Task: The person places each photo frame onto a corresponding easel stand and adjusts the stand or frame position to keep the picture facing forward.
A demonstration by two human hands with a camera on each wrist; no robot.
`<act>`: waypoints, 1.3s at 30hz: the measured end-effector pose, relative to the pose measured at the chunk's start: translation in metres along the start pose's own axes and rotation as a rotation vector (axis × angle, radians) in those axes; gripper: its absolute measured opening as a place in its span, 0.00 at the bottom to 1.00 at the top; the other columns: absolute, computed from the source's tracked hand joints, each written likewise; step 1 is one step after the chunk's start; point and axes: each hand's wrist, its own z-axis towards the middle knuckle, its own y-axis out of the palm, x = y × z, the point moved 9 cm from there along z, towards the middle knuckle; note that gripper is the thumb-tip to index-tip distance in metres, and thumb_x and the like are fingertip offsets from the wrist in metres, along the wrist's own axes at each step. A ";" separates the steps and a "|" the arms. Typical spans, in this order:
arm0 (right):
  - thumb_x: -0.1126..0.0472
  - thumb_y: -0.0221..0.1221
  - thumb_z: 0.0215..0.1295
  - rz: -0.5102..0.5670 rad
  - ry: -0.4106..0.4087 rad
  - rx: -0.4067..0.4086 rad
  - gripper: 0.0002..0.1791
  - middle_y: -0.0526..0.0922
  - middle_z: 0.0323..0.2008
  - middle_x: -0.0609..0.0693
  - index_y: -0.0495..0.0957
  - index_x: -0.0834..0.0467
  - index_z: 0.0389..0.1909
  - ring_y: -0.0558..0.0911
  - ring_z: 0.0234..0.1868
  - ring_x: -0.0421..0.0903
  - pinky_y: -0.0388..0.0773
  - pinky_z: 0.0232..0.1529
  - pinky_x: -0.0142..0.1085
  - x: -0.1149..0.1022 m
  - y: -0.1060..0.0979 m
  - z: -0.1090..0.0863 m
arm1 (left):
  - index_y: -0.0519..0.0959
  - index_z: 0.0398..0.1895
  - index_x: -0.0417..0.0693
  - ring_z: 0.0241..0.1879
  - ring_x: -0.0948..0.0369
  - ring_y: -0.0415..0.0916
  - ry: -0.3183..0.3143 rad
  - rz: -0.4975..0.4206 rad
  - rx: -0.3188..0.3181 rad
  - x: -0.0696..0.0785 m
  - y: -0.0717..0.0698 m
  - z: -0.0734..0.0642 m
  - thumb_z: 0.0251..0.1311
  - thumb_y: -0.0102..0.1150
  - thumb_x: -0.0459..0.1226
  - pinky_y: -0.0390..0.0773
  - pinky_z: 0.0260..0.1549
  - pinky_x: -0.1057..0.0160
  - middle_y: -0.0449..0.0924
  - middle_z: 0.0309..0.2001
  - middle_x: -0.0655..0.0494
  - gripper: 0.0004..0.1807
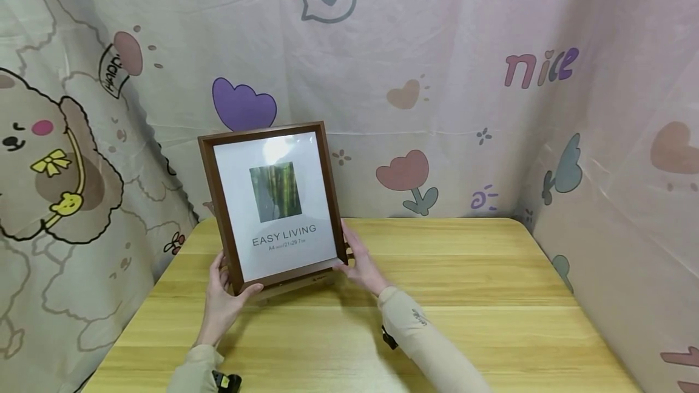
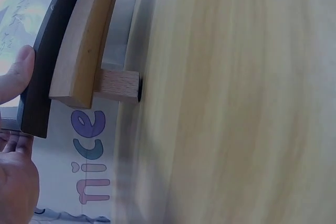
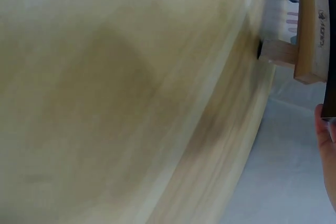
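Note:
A brown picture frame point(image 1: 284, 202) stands tilted slightly counterclockwise at the left of the table, its white insert printed with a green forest picture and "EASY LIVING". My left hand point(image 1: 224, 302) grips its lower left corner, thumb on the front and fingers behind the side. At the lower right corner my right hand point(image 1: 363, 262) holds the frame, fingers along the edge and thumb low on the front. Under the frame's bottom edge shows a light wooden stand point(image 1: 295, 287); in the left wrist view its ledge point(image 2: 79, 40) lies right beside the dark frame edge point(image 2: 44, 61).
A wooden foot point(image 2: 119, 85) of the stand reaches the tabletop in the left wrist view. The yellow wood-grain table point(image 1: 464, 308) extends to the right. Behind it hangs a pale printed curtain point(image 1: 349, 59), which also runs down both sides.

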 end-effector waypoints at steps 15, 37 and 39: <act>0.75 0.68 0.55 0.066 -0.033 0.024 0.61 0.61 0.75 0.62 0.41 0.49 0.82 0.75 0.64 0.60 0.82 0.61 0.45 0.001 0.007 -0.001 | 0.43 0.81 0.45 0.64 0.43 0.69 -0.043 0.018 -0.005 -0.010 0.000 0.000 0.49 0.78 0.32 0.57 0.53 0.95 0.63 0.67 0.36 0.63; 0.70 0.66 0.61 0.193 0.184 -0.013 0.56 0.71 0.68 0.66 0.43 0.46 0.82 0.82 0.58 0.62 0.84 0.57 0.47 0.020 0.025 -0.008 | 0.41 0.82 0.48 0.67 0.36 0.66 -0.075 0.104 -0.107 -0.023 0.008 -0.003 0.61 0.70 0.40 0.70 0.65 0.38 0.59 0.74 0.34 0.56; 0.70 0.66 0.61 0.206 0.203 -0.013 0.56 0.72 0.67 0.66 0.43 0.45 0.82 0.82 0.58 0.61 0.85 0.56 0.46 0.022 0.027 -0.007 | 0.39 0.82 0.48 0.69 0.34 0.64 -0.077 0.090 -0.122 -0.024 0.009 -0.003 0.62 0.69 0.40 0.68 0.66 0.36 0.58 0.74 0.32 0.56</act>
